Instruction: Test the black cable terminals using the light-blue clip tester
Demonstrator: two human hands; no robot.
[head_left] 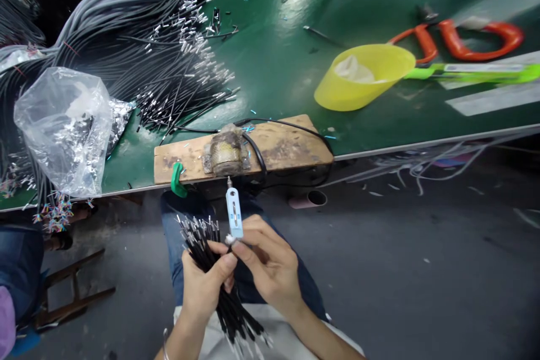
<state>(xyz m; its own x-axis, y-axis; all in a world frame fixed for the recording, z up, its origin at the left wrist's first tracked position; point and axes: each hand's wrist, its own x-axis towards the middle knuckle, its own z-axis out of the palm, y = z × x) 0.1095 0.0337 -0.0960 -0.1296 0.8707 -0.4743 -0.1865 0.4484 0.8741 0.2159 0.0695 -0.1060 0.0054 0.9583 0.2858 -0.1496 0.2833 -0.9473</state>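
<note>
**Head view: both hands busy with a wire bundle below the surface edge**

Head camera shows me my left hand (202, 287) wrapped tight around a bundle of thin black wires (211, 270), their metal-tipped ends fanning up and away from the palm, the other ends trailing down toward my lap. My right hand (270, 264) sits just beside it, thumb and forefinger pinched together on a small pale blue tool (234, 212) that stands upright above the fingers. The two hands touch at the fingertips.

Just beyond the hands, a worn wooden block (270, 149) lies on the green surface (274, 67) at its near edge, carrying a rusty metal fixture (225, 154) and a green clamp (178, 179). Farther off and to the left of my left hand I see a clear plastic bag (63, 129) and a big heap of grey cables (139, 22) with bare metal ends. Well beyond my right hand a yellow scoop (363, 76) lies on its side, with orange-handled pliers (459, 39) behind it.
</note>
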